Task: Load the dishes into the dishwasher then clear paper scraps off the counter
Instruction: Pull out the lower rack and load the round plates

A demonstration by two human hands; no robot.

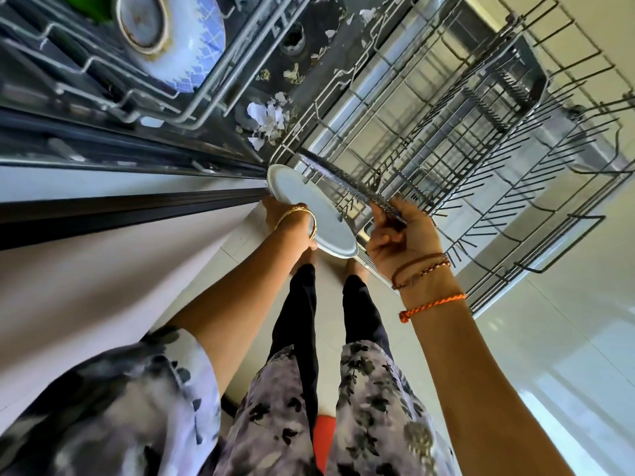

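Observation:
My left hand (277,210) holds a round pale plate (318,214) by its lower edge, tilted, just in front of the near corner of the lower dishwasher rack (488,156). My right hand (402,240) is closed around that rack's front rim (347,188). The wire rack looks empty and stands pulled out over the shiny open door. A blue-and-white patterned bowl (178,42) sits in the upper rack (192,108) at top left. White paper scraps (268,120) lie scattered on a dark surface between the two racks.
Something green (99,10) sits beside the bowl at the top edge. A pale cabinet front (103,286) runs along the left. My legs and feet (305,259) stand on the light tiled floor, with a red object (323,438) near them.

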